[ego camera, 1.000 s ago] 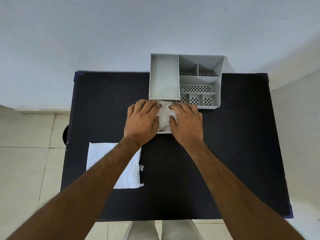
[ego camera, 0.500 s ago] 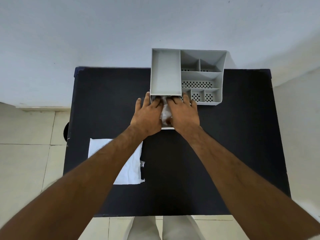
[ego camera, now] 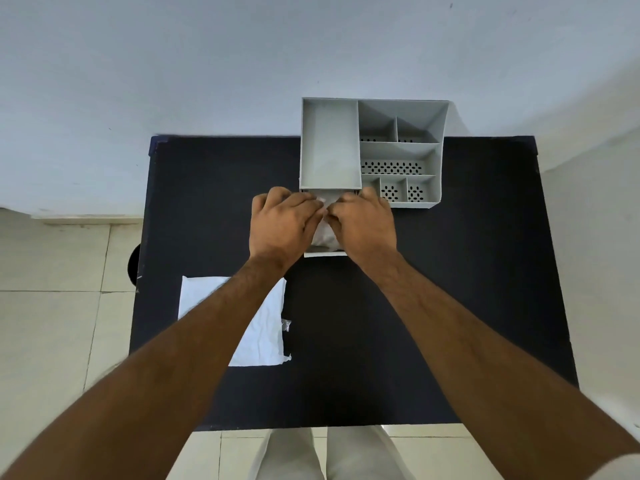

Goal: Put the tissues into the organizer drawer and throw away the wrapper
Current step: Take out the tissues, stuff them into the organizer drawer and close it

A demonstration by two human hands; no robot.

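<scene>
While the head camera looked down from above, both hands met over the open drawer [ego camera: 325, 252] of the grey organizer [ego camera: 372, 152], which stood at the far edge of the dark table [ego camera: 450, 271], close to the wall. The drawer was pulled out toward the person from under the organizer's large left compartment, and only its white front edge showed below the hands.

The left hand [ego camera: 282, 223] lay with its back up, its fingers curled downward and inward, the tips pressing on the white tissues [ego camera: 323, 235]. The right hand [ego camera: 363, 221] did the same from the other side, its fingers bent and meeting the left fingertips above the middle of the drawer. Both hands seemed to pinch or press the tissues, but how firmly they gripped I could not tell, because the fingertips were partly hidden. The tissues sat inside the drawer, between the two hands, and only a small crumpled part was visible.

The white wrapper [ego camera: 266, 330] lay flat on the table nearer to the person, on the left side, partly covered by the left forearm and well apart from the organizer.
</scene>
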